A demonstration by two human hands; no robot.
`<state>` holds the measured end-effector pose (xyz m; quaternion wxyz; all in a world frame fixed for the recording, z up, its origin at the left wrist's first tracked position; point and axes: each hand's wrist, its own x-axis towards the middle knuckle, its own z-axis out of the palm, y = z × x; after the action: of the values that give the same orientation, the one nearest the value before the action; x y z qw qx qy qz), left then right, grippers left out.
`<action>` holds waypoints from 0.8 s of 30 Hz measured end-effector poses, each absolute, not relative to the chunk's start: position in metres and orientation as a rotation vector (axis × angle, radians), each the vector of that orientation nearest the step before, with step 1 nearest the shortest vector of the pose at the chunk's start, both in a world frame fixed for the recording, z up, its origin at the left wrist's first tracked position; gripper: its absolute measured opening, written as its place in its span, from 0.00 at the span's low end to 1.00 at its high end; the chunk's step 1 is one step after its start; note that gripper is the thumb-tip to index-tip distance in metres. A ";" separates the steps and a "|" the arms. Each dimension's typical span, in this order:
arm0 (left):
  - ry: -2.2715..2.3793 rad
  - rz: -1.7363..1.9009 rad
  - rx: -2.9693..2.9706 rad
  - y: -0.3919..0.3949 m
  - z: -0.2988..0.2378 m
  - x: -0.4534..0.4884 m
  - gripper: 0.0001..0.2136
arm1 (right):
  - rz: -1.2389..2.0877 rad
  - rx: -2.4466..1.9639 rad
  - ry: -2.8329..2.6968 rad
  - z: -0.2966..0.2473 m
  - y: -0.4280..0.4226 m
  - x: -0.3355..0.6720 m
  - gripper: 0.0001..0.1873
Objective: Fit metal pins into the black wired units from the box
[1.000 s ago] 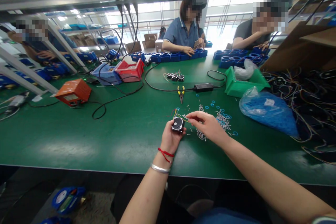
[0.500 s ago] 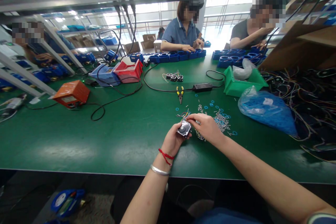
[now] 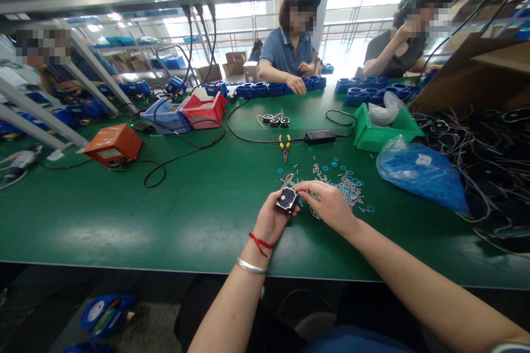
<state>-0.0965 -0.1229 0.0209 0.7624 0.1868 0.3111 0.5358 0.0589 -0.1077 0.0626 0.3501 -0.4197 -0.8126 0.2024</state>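
Observation:
My left hand (image 3: 267, 219) holds a small square black motor (image 3: 287, 200) with pale corners, its round face turned up. Thin coloured wires (image 3: 286, 178) stick out from its far side. At the motor's right upper corner, my right hand (image 3: 331, 204) has thumb and forefinger pinched together; whatever lies between these fingertips is too small to make out. Just beyond and beside my right hand spreads a pile of small metal screws (image 3: 349, 192), with blue rings (image 3: 335, 160) scattered among them. Pliers with yellow handles (image 3: 285, 148) lie farther back.
Three similar motors (image 3: 275, 121) sit behind the pliers. A black adapter (image 3: 320, 137), green bin (image 3: 372, 131), bag of blue parts (image 3: 422, 176) and wired parts (image 3: 497, 165) occupy the right. Red bin (image 3: 202, 113), blue bin (image 3: 165, 118) and orange box (image 3: 113, 144) stand left. Co-workers sit opposite.
The motor has tilted and shifted slightly left in my left hand, and its face looks darker. My right fingertips stay at its corner. A co-worker opposite has moved a hand forward.

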 end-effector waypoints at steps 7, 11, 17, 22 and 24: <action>0.682 1.311 0.344 -0.120 0.027 -0.107 0.13 | 0.400 -1.127 -2.236 0.032 -0.103 0.060 0.16; 0.724 1.335 0.362 -0.120 0.029 -0.111 0.14 | 0.265 -1.155 -2.453 0.004 -0.094 0.060 0.03; 0.762 1.271 0.401 -0.121 0.024 -0.105 0.11 | 0.509 -1.185 -2.326 0.027 -0.090 0.063 0.06; 0.786 1.223 0.450 -0.121 0.022 -0.102 0.12 | 0.805 -1.184 -2.105 0.070 -0.097 0.069 0.10; 0.784 1.187 0.463 -0.122 0.022 -0.100 0.13 | 0.738 -1.141 -2.130 0.076 -0.099 0.066 0.09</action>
<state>-0.1004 -0.1217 0.0216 0.7331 0.2104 0.3563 0.5398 0.0661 -0.0993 0.0755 0.3028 -0.4303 -0.8035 0.2783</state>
